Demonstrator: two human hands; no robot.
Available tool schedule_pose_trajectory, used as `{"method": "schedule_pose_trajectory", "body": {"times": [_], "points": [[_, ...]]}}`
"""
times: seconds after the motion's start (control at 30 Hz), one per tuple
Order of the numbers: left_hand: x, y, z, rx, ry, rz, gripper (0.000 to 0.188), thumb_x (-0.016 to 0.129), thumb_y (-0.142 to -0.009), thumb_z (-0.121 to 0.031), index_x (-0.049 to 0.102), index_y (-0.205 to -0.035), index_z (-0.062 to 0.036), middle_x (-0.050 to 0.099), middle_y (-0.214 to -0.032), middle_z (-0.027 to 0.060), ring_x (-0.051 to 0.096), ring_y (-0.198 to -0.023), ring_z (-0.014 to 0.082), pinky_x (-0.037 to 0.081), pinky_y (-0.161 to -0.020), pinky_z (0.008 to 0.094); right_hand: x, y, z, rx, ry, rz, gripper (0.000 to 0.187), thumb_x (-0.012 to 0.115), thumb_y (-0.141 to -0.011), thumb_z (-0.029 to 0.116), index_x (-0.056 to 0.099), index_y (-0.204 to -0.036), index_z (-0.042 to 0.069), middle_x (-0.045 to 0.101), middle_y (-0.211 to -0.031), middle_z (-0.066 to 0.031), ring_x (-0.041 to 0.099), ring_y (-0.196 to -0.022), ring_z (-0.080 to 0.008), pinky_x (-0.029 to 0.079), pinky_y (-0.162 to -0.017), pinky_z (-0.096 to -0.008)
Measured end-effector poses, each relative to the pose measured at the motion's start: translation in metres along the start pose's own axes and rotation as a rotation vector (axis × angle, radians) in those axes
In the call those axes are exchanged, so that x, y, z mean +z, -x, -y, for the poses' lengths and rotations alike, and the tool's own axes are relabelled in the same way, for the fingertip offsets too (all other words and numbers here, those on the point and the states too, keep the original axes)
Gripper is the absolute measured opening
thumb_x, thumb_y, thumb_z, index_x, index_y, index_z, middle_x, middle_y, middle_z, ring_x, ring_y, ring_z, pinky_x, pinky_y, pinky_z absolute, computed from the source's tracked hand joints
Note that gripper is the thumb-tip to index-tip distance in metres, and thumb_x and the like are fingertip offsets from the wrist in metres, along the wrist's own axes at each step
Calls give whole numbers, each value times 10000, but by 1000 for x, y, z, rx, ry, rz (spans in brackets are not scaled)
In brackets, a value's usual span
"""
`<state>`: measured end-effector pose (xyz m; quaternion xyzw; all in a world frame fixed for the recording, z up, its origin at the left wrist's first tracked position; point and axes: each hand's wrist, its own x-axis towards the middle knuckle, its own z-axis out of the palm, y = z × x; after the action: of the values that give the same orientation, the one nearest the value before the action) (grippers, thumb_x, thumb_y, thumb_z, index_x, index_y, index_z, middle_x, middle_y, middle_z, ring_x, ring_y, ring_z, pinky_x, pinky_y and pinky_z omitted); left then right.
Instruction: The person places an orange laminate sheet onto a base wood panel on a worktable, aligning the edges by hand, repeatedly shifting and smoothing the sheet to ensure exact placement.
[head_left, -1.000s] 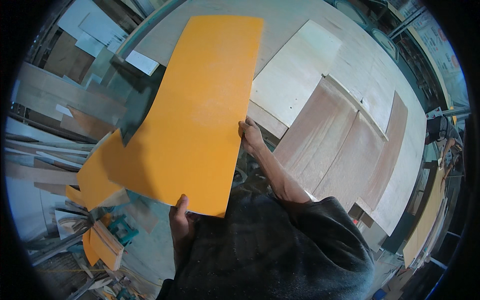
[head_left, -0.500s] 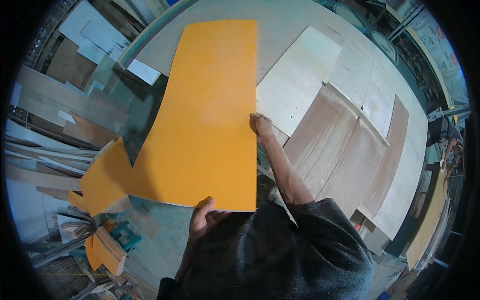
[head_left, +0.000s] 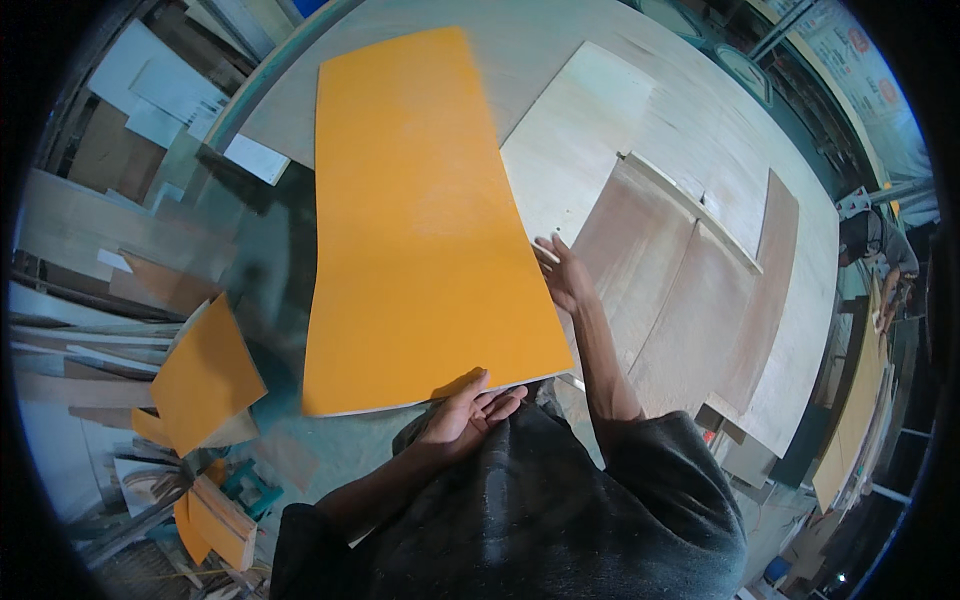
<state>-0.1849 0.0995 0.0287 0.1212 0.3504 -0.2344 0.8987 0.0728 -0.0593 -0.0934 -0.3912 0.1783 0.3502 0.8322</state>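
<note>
A large, flat orange board [head_left: 420,240] lies before me, its far part over the big worktable and its near part jutting out past it. My left hand [head_left: 465,415] is at the near edge, palm up, with the thumb over the top face and the fingers below the edge. Beside the board's right edge is my right hand [head_left: 566,276]. Its fingers are stretched out and apart, the tips at the edge; whether they press on it I cannot tell.
Pale and brown wood panels [head_left: 650,250] with a thin batten [head_left: 695,210] lie on the worktable [head_left: 815,230]. A smaller orange piece [head_left: 210,375] leans among stacked offcuts at left. A green stool [head_left: 250,490] stands on the floor. Another person [head_left: 880,245] bends at far right.
The orange board has turned, its near end swinging right and its far end left. My right hand has loosened its grip and opened. My left hand has moved right with the near edge.
</note>
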Motion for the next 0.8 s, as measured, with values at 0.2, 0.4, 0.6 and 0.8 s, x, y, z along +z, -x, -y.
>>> {"method": "schedule_pose_trajectory", "body": {"times": [0.2,0.4,0.6,0.8], "points": [[11,-58,19,-60,59,120,570,559,-1094,-381,429,-1524,-30,439,-1554,177,512,-1412,293,438,-1215,392,-40,122,-19,-119,-284,-104,853,562,-983,705,483,-1468,7,578,-1427,-153,549,-1327,-301,443,-1142,-456],[66,-142,52,-176,290,102,466,597,-1075,-382,538,-1360,-17,642,-1294,193,639,-1262,302,537,-1121,395,-93,150,-65,-220,-527,452,813,580,-975,700,511,-1502,85,586,-1457,-65,503,-1391,-237,431,-1154,-440],[68,-231,57,-251,414,152,317,660,-1015,-292,634,-1081,18,727,-1100,284,721,-1051,405,590,-987,505,-54,109,-84,-794,-464,-278,532,544,-1077,506,523,-1534,235,621,-1450,78,549,-1321,-139,440,-1140,-356],[90,-131,-46,-155,-368,508,460,485,-1097,-452,670,-1248,-59,730,-1203,127,711,-1076,255,561,-962,390,-41,116,-60,-350,-642,53,469,538,-1079,473,605,-1351,97,714,-1180,-64,692,-1067,-192,590,-919,-339]]}}
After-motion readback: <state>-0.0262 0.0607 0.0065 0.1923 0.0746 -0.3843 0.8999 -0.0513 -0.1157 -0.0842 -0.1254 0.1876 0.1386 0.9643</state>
